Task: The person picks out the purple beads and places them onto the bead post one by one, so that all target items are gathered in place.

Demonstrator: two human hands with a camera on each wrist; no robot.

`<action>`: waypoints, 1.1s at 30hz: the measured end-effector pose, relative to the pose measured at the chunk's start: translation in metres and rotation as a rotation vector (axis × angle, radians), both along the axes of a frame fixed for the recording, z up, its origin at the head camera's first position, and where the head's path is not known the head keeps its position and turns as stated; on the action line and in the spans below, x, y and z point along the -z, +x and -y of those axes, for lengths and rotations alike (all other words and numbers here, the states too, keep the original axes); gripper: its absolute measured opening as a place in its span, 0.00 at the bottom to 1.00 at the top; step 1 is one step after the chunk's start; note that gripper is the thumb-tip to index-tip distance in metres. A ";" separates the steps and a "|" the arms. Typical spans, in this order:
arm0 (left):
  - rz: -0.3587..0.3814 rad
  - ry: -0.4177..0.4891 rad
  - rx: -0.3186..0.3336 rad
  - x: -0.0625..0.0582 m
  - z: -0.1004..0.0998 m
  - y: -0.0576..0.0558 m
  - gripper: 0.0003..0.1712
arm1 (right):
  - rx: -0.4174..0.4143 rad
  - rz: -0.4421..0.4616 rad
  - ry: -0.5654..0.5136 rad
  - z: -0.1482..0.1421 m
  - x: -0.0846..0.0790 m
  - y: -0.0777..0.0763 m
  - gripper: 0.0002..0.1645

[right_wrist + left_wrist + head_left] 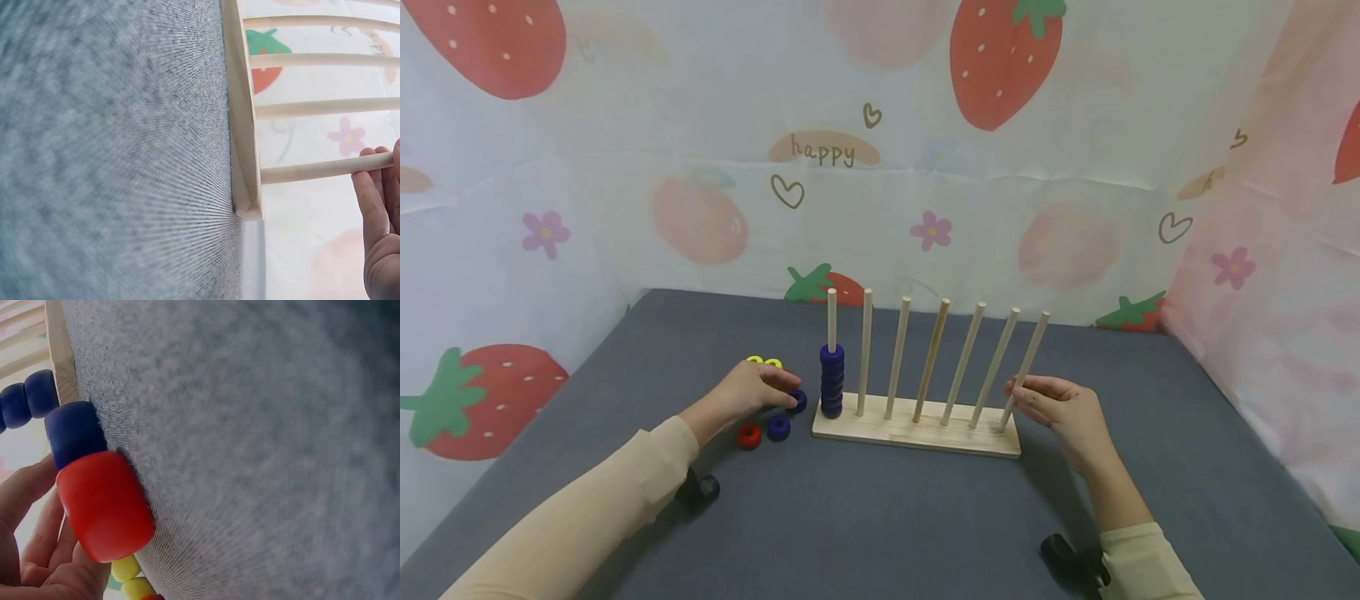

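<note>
A wooden rack point(917, 429) with a row of upright pegs stands on the table. Its leftmost peg point(832, 321) carries a stack of dark blue rings point(832, 383); the other pegs are bare. To the left of the rack, my left hand point(748, 400) reaches down with its fingertips at a blue ring point(799, 402), partly hidden by them. Nearer to me lie another blue ring point(778, 427) and a red ring point(749, 436), which in the left wrist view partly cover the fingers. My right hand point(1063, 408) pinches the rightmost peg point(312, 171) between thumb and fingers.
Behind my left hand lie yellow rings point(772, 363). Grey cloth covers the table point(880, 525). A strawberry-print curtain point(925, 167) hangs behind the table and at its sides.
</note>
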State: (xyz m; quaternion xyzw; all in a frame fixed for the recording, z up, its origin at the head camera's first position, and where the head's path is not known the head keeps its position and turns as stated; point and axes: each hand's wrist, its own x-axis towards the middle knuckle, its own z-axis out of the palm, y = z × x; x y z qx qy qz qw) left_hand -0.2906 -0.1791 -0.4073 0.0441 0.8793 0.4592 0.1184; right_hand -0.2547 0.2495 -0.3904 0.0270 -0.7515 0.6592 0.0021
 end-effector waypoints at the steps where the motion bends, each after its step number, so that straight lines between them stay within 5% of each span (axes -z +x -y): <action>1: 0.000 -0.003 -0.001 0.000 0.000 0.000 0.21 | 0.000 0.002 0.000 0.000 0.000 0.000 0.26; 18: 0.015 -0.057 -0.039 0.000 0.001 -0.002 0.16 | 0.009 0.020 0.014 -0.001 0.002 0.001 0.26; 33: 0.004 0.030 -0.099 -0.039 0.012 -0.001 0.23 | 0.008 0.004 0.015 0.000 0.000 0.000 0.25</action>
